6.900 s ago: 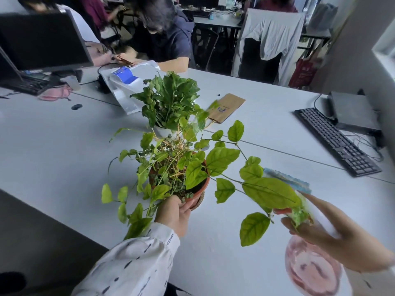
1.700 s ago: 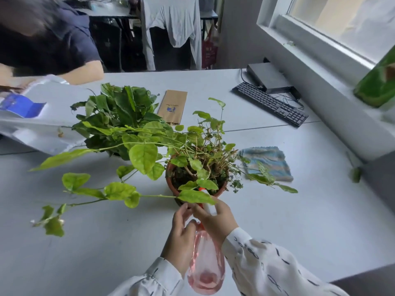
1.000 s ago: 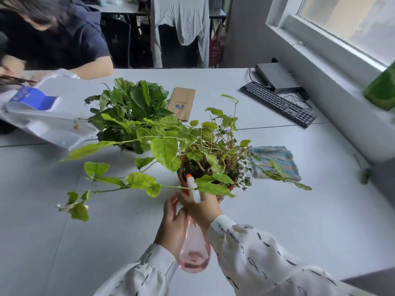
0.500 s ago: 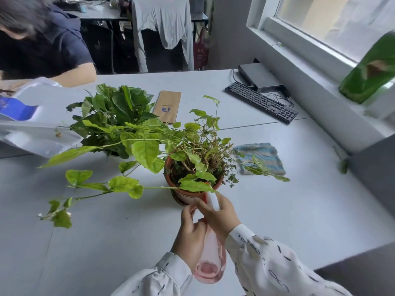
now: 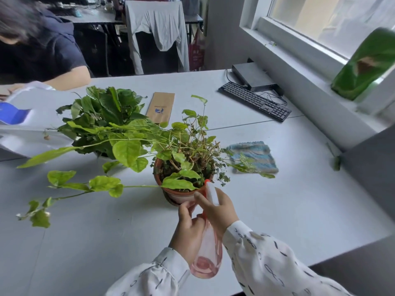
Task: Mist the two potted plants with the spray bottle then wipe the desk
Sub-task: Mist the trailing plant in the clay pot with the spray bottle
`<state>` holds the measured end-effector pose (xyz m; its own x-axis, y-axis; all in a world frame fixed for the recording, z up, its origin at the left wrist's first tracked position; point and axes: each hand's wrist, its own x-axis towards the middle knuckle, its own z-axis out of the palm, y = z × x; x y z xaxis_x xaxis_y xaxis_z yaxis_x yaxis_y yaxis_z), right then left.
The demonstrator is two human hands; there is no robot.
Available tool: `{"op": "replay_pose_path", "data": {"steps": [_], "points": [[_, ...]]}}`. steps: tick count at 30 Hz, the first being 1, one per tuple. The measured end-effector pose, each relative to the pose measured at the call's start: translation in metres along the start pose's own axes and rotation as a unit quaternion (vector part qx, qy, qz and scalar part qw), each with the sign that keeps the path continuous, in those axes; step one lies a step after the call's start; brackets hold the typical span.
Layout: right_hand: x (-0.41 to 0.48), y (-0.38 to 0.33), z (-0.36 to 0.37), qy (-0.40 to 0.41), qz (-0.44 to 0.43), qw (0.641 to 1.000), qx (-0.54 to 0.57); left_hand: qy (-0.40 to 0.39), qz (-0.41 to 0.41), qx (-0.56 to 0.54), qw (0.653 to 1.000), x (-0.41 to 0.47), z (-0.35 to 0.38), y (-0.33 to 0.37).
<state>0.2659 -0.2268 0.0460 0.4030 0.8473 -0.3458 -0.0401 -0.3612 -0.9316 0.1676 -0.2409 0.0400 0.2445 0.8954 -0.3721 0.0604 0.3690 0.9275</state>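
A pink spray bottle (image 5: 208, 253) with a white head is tilted toward the near plant, and both my hands hold it. My right hand (image 5: 218, 210) grips the neck just under the white head. My left hand (image 5: 189, 229) wraps the bottle's side from the left. The nozzle points at a trailing vine plant in a terracotta pot (image 5: 181, 194) on the white desk (image 5: 299, 199). Behind and left stands a second, bushier plant (image 5: 104, 120); its pot is mostly hidden by leaves. A blue-grey cloth (image 5: 254, 154) lies flat to the right of the terracotta pot.
A brown paper envelope (image 5: 161, 107) lies behind the plants. A black keyboard (image 5: 254, 101) and a black box (image 5: 253, 76) sit at the far right. A white bag (image 5: 25, 129) lies at the left, by a seated person (image 5: 40, 52). A window sill (image 5: 320, 67) runs along the right.
Earlier my left hand held the pot and my right the bottle alone; now both hold the bottle in front of the pot. Over the last second the bottle's head has dipped lower.
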Motion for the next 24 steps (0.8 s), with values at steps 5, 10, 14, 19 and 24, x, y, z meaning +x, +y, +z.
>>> {"op": "replay_pose_path", "data": {"steps": [5,10,14,19,24], "points": [[0.013,-0.005,-0.010,0.007,0.025,1.000,0.009,0.016,0.021,0.013,1.000,0.006,0.013,0.006],[0.024,-0.010,-0.016,-0.074,-0.034,0.994,-0.072,0.072,0.036,-0.002,0.997,0.001,0.030,0.016],[0.027,-0.020,-0.021,-0.143,-0.071,0.981,-0.110,0.125,0.043,-0.029,0.991,-0.002,0.044,0.019],[0.041,-0.023,-0.020,-0.147,-0.043,0.978,-0.145,0.165,0.036,-0.048,0.984,0.005,0.056,0.025],[0.047,-0.030,-0.031,-0.211,-0.056,0.960,-0.173,0.200,0.026,-0.058,0.978,0.009,0.070,0.026]]}}
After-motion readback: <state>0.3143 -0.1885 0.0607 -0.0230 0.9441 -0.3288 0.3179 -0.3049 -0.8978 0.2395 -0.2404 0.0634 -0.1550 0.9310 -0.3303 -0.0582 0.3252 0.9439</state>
